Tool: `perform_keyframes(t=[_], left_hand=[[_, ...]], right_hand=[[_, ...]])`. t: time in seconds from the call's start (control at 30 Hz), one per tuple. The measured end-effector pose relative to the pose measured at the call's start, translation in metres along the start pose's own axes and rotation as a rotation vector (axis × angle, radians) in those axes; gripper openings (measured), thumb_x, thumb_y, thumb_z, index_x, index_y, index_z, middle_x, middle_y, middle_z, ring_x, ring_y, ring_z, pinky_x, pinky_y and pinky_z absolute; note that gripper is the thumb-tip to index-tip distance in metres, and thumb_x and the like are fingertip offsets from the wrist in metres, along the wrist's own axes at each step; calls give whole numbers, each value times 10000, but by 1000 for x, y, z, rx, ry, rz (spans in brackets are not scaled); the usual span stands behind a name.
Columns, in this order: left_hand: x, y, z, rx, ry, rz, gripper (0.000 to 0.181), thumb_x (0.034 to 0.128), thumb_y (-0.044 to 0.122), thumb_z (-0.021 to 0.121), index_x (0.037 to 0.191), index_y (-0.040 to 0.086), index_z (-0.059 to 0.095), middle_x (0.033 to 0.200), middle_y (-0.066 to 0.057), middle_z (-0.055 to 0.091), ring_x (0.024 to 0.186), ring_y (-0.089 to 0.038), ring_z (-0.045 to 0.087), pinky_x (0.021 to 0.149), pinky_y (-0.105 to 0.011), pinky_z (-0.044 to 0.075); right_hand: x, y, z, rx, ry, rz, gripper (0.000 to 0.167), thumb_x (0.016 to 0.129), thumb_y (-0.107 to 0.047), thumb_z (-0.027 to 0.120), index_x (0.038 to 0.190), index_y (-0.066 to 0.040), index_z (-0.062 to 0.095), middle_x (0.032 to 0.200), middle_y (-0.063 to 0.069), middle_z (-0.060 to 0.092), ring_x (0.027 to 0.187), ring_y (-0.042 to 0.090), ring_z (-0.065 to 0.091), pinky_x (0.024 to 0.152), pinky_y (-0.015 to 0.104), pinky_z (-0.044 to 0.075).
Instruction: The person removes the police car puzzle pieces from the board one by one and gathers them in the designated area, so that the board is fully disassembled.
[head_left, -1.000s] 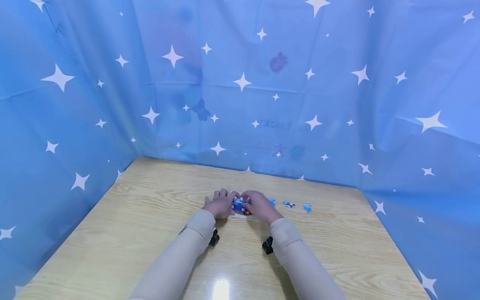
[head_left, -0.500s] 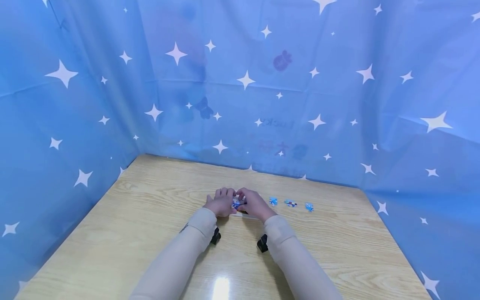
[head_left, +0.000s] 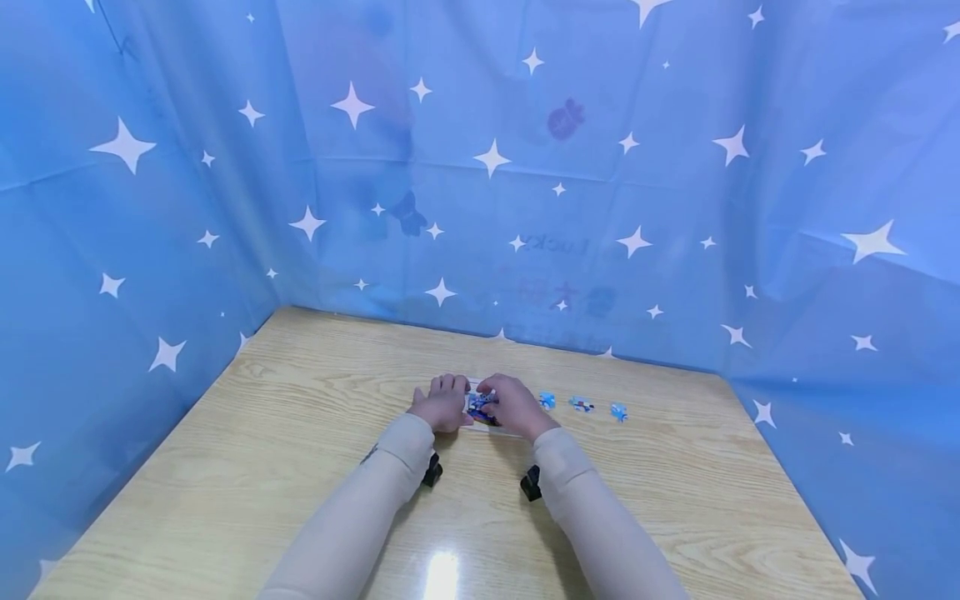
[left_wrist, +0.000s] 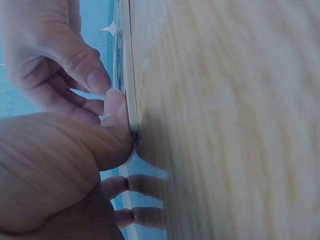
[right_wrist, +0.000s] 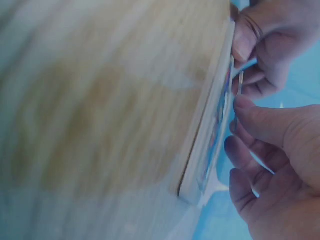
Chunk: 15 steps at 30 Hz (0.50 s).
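A small jigsaw puzzle in a shallow pale tray (head_left: 493, 431) lies on the table between the two hands. My left hand (head_left: 440, 406) holds the tray's left end; in the left wrist view its thumb (left_wrist: 116, 106) presses at the near edge, and the other fingers touch down farther left. Over the puzzle's right part, my right hand (head_left: 516, 407) pinches a thin puzzle piece (right_wrist: 241, 82) between thumb and fingers, seen edge-on in the right wrist view just above the tray. The hands cover much of the blue and orange picture. The piece's printed side cannot be made out.
To the right of the hands lie three loose puzzle pieces in a row: a blue one (head_left: 547, 401), one with red and white (head_left: 581, 404), and another blue one (head_left: 618, 412). A blue star-patterned curtain (head_left: 480, 208) borders the wooden table (head_left: 337, 358).
The right hand first moves a little left over the puzzle, then slightly back right, uncovering more of the picture. The left hand stays at the tray. The head view has shifted slightly.
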<state>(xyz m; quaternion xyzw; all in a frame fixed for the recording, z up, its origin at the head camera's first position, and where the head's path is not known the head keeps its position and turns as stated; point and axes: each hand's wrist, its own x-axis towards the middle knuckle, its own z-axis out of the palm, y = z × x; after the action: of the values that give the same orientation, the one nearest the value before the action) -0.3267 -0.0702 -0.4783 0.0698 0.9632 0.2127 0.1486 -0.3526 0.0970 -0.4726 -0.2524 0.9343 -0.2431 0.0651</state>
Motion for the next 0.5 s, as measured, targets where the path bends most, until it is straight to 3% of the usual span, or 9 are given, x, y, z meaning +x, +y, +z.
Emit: perform_keyframes(t=[0.3,0.5], left_hand=[[17,-3,10,5,20,-20,610,1010,387,620,1511,185,338,1592,-118,266,1482,-333,186,1162,-650,101],[10,-2,8,12,16,-28,609,1009,380,623,1513,169,354,1604,-120,269,1493,-335,190,1175,-629,114]], right_hand=[[-12,17,-20,30,48,61,282,960,-54,698,1243,-58,692,1192,75,665,956,192,639,836,373,549],[-25,34,-30,12,65,96,291,973,-73,687,1264,-62,680,1203,71,658,970,199,631,835,381,544]])
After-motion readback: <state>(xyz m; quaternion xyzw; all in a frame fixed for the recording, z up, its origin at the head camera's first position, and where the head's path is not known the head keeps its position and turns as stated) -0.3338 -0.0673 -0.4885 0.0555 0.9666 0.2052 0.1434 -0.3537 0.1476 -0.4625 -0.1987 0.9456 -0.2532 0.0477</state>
